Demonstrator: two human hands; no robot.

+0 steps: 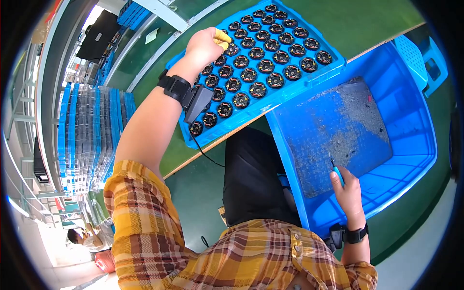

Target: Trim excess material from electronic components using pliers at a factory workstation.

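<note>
Over the blue tray (316, 77), my left hand (207, 44) has its fingers curled together. Yellow covers show on the fingertips, which meet the edge of a round black part (232, 49); how firmly they grip it is partly hidden. Rows of similar round parts, with small red and yellowish details, fill the tray. Lower right, my right hand (347, 191) is closed around a slim teal-handled tool (337, 175). Its thin dark tip points away from me, above the large blue bin (285, 140). The exact kind of tool is too small to tell.
The bin has grey scraps (345, 121) scattered over its bottom. Tall stacks of clear and blue trays (92, 140) stand at left beside metal shelving. The green table's wooden edge (217, 146) runs before my legs. A blue stool (432, 65) is far right; a person (92, 238) sits lower left.
</note>
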